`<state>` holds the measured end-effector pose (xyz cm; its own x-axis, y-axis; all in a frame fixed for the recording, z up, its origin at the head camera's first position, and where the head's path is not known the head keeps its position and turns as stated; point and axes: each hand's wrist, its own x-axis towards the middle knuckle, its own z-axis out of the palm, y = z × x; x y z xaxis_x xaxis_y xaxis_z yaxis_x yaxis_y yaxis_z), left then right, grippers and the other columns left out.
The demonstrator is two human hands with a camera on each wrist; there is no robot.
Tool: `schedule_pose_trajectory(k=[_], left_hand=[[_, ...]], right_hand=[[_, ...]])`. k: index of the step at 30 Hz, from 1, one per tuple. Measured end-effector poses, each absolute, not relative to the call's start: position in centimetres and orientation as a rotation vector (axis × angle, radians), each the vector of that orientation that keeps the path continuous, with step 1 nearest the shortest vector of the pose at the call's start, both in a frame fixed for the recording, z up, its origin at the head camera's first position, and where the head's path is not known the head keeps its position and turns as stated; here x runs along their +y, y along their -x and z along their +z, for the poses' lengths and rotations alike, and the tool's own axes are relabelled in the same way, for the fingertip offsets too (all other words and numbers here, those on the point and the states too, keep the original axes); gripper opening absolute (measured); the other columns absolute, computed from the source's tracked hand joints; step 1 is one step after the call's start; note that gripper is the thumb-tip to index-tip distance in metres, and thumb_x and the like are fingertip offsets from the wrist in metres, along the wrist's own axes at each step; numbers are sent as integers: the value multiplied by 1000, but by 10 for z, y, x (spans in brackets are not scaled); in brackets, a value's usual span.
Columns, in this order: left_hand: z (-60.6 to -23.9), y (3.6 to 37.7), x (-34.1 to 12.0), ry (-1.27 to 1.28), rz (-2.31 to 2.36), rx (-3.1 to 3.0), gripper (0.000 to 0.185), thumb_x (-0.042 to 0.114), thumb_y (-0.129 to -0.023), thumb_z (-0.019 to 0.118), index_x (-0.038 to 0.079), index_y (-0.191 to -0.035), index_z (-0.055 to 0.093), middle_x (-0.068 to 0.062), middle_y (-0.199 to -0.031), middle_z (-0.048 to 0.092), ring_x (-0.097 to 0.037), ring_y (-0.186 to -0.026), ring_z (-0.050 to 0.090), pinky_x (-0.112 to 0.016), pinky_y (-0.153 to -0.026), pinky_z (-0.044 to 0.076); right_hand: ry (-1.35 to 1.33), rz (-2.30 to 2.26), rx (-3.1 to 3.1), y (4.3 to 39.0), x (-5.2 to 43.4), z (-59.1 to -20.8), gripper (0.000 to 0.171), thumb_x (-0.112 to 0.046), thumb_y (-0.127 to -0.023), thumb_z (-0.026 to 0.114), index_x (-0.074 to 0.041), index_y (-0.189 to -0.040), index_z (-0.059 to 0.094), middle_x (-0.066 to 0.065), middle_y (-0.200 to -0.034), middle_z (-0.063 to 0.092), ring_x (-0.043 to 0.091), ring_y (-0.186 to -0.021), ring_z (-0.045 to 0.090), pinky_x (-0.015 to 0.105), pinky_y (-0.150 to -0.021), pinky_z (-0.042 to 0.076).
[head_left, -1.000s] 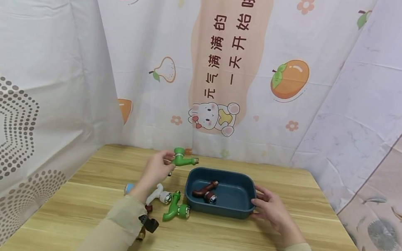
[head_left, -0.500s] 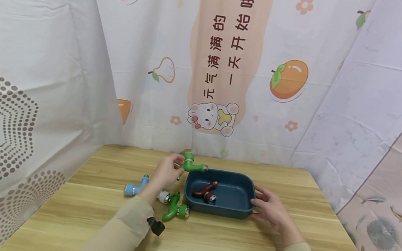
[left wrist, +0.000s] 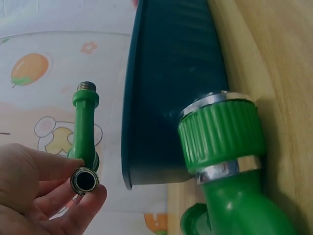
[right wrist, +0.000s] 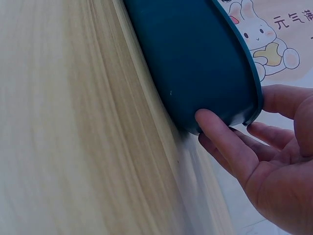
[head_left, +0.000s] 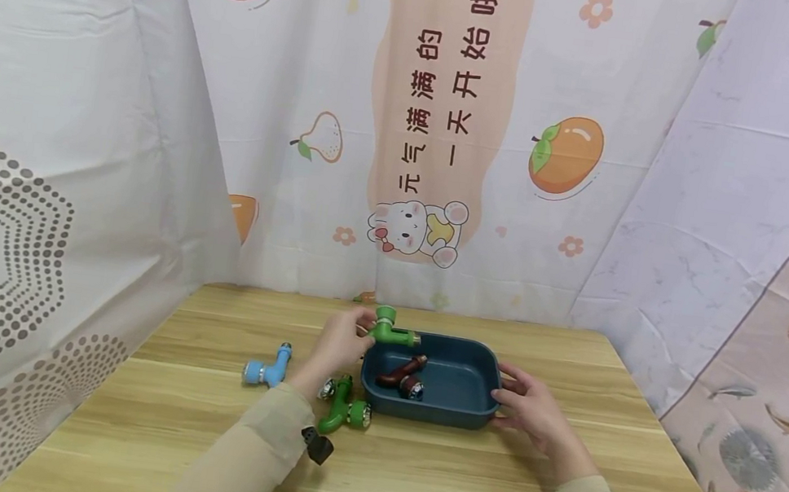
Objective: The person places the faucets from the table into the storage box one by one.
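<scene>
Head view: the left hand [head_left: 341,343] pinches a raised green tap [head_left: 386,330] at the container's far-left corner; the right hand [head_left: 528,405] grips the container [head_left: 433,414] by its right end. Inside lies a brown tap [head_left: 412,386]; outside its near-left corner lies a second green tap [head_left: 340,414], with a blue tap [head_left: 263,373] farther left. Sound technique would be to steady the container and carry the load clear of rim and brown tap.

Left wrist view: glossy, plastic-looking elbow, metallic threaded end [left wrist: 86,86]; beside the container, a ribbed knob [left wrist: 222,131] with bright bands.

Right wrist view: fingers [right wrist: 227,139] against the container's smooth, rounded wall.
</scene>
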<state>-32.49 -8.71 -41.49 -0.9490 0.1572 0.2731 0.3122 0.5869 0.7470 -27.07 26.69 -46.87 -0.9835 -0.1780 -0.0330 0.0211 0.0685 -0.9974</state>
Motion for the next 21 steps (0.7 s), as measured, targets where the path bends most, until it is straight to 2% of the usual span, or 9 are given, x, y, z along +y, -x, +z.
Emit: schedule_pose_trajectory(k=[6,12,21], left_hand=[[-415,324,-79,431,-1267,-2669,27,-5,-88,73,6,-112,70,-10,-107,71,-26,-95,68,-38,-80,58],[-419,325,-72,444,-1230,-2719,25,-2,-90,73,8,-113,71,-7,-109,69,-25,-99,67,-39,-83,57],[-424,330,-67,441,-1188,-2737,23,-1,-89,75,9,-110,72,-5,-106,69,-21,-94,65,-38,-82,56]], right_hand=[[166,-2048,2184,271,267,-469,66,-1,-99,60,6,-156,28,41,-149,35,47,-122,56,57,-80,58],[200,-2048,2179,271,268,-471,65,0,-100,58,7,-156,25,42,-149,34,49,-124,55,57,-81,57],[209,-2042,2187,271,268,-471,66,-1,-100,59,7,-157,26,42,-149,34,48,-122,56,57,-80,57]])
